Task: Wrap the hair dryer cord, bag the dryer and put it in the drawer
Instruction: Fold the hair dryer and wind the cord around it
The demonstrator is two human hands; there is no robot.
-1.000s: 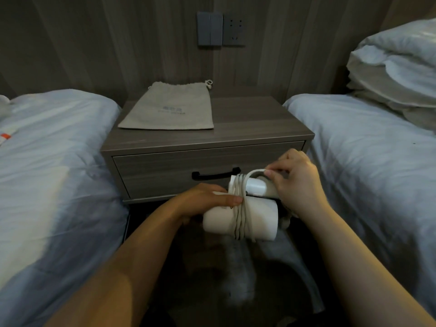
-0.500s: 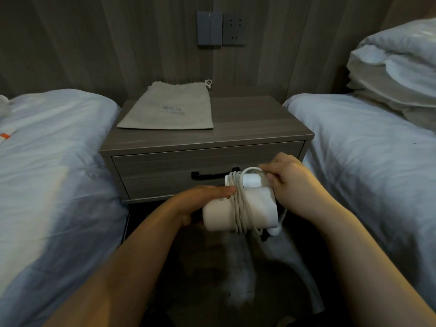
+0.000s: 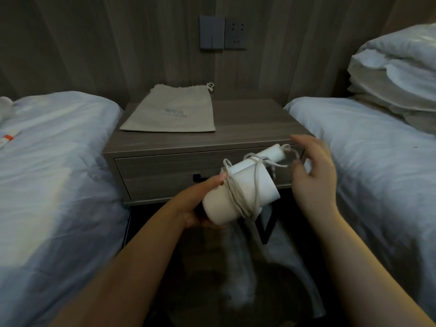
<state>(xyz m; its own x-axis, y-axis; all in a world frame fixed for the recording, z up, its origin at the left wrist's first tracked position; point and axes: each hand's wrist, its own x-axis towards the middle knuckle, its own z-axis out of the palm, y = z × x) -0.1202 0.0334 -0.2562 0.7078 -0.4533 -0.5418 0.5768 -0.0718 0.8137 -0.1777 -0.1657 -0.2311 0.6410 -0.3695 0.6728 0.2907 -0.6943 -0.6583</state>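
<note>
Leftmost, the left hand (image 3: 195, 204) grips the hair dryer (image 3: 250, 187) by its near-left end, in the air before the closed drawer (image 3: 160, 175). Its long axis runs near left to far right, handle pointing far right. The cord (image 3: 238, 199) coils round the barrel, its loose end trailing right to the right hand (image 3: 313, 171), nearer that handle; those fingers (image 3: 306, 141) look spread but blurred, so any pinch cannot be told.

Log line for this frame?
stage: wrapping cord | left hand: grips hair dryer | right hand: at cord, grip unclear | bag: on nightstand | drawer: closed
</note>
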